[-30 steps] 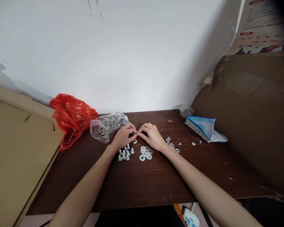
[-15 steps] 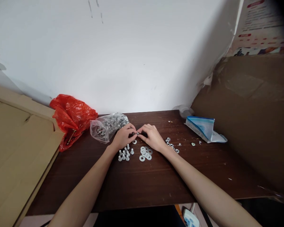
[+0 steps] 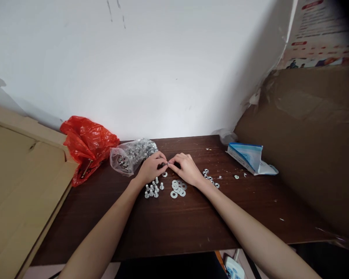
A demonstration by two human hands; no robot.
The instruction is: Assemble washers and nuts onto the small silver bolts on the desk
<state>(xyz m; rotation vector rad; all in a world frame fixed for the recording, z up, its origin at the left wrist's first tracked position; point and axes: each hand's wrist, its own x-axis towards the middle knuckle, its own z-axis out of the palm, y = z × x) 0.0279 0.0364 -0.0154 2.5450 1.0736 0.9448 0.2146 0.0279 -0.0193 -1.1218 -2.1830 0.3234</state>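
Note:
My left hand [image 3: 152,169] and my right hand [image 3: 186,169] meet at their fingertips above the dark wooden table [image 3: 174,228], both pinched on a small metal piece that the fingers mostly cover. Just below my left fingertips lies a single washer [image 3: 164,174]. Several silver bolts [image 3: 151,193] stand in a cluster near my left wrist. Between the forearms is an overlapping pile of flat washers [image 3: 178,188]. Several nuts [image 3: 210,178] lie beside my right wrist.
A clear bag of metal parts [image 3: 133,153] rests behind my left hand, with a red plastic bag [image 3: 88,143] farther left. Cardboard [image 3: 23,186] borders the left side. A blue-white packet [image 3: 250,158] and a large cardboard panel [image 3: 305,147] are at the right.
Both hands keep their place, fingertips together. The small metal piece between them shows less than before. The whole view has shifted very slightly.

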